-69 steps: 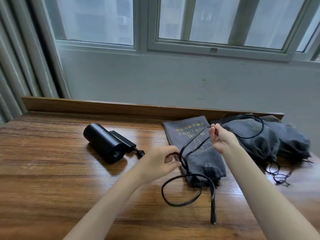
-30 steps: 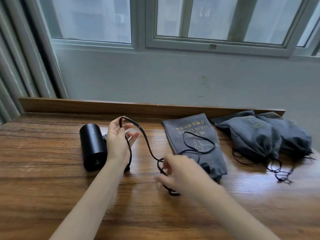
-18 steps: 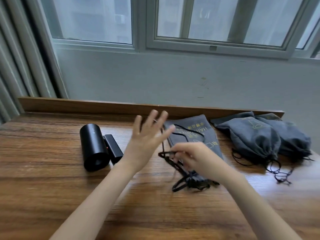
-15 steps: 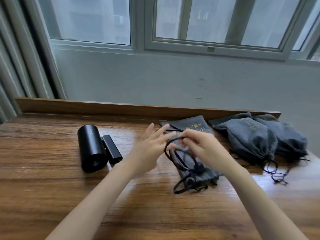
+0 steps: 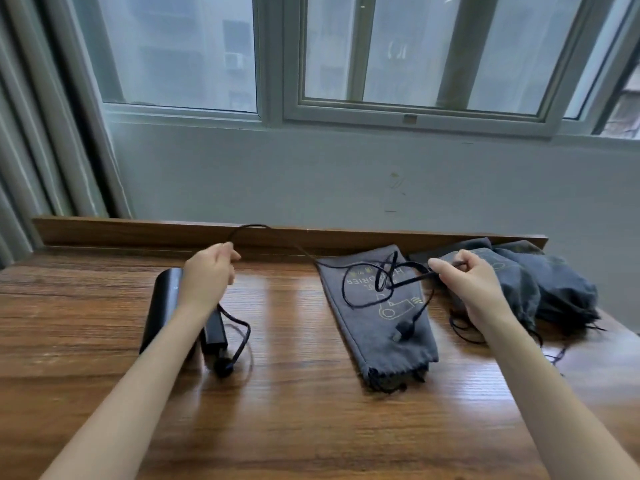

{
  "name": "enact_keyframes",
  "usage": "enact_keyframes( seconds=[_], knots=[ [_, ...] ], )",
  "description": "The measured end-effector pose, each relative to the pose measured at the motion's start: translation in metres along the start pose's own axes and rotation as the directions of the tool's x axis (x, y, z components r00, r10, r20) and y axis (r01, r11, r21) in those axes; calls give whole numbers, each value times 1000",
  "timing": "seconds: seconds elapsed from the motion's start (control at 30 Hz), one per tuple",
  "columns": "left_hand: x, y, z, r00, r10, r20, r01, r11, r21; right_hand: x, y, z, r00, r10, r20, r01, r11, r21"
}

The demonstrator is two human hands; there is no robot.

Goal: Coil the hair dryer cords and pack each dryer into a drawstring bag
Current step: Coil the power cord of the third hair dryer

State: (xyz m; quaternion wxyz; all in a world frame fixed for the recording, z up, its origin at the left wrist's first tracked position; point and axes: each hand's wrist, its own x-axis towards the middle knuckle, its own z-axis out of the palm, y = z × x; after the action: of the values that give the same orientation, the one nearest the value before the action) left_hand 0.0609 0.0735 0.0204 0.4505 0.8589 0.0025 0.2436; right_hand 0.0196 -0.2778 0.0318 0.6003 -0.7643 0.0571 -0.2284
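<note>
Cord (image 5: 277, 237) is gripped in the curled left hand (image 5: 207, 275), loops pinched by the right hand (image 5: 464, 282); with the plug (image 5: 403, 329) dangling below those fingers, a knot could be pulled tight.

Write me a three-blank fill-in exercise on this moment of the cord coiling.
1. The left hand and right hand ____ hold the cord.
2. The plug hangs over the flat bag, which lies ____ the hair dryer and the filled bags.
3. The hair dryer's colour is ____.
Missing words: both, between, black.
</note>
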Motion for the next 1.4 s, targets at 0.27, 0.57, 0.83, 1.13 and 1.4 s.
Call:
enact_keyframes(
  seconds=[0.27, 0.57, 0.83, 1.13, 1.4],
  knots=[
    [-3, -18, -9, 987, 159, -36, -137, 929, 344, 1, 17, -1, 970, -225, 92, 240, 831, -501],
    [-26, 10, 33, 671, 483, 563, -741, 415, 528, -16, 40, 24, 872, 25, 488, 419, 478, -772],
    [-70, 34, 107, 717, 262, 645, -660, 553, 509, -29, 27, 37, 815, -190, 547, 504, 697, -510],
    [-55, 44, 89, 819, 472, 327, -468, 879, -96, -24, 28, 20, 895, -186, 406, 439, 531, -725],
    [8, 29, 18, 955, -298, 11, 155, 466, -871, -4, 32, 7, 983, -136, 121, 169, 432, -886]
  ],
)
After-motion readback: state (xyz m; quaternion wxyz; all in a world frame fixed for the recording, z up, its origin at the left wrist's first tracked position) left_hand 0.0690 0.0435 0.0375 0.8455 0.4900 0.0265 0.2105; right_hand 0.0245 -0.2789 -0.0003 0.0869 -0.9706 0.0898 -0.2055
